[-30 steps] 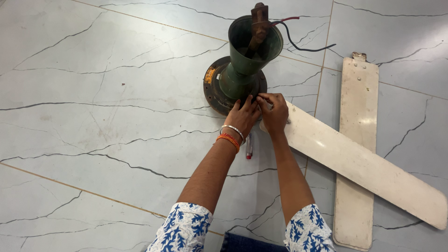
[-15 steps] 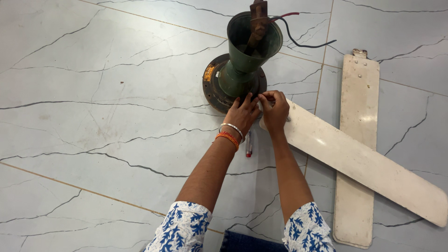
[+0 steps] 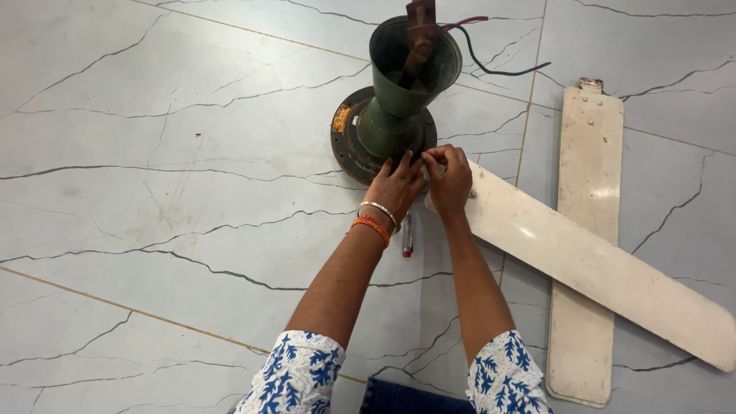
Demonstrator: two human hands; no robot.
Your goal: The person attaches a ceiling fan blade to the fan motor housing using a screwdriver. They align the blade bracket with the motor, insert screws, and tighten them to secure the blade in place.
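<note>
In the head view, a rusty round fan motor (image 3: pixel 383 134) with a dull green cone is seen on glossy veined marble floor (image 3: pixel 153 153). At its 5 o'clock rim, the left hand (image 3: pixel 395 184) and right hand (image 3: pixel 448 180) are pinched together where 1 cream blade (image 3: pixel 598 268) meets it; what is gripped cannot be told. A second blade (image 3: pixel 586 153) lies beneath.
</note>
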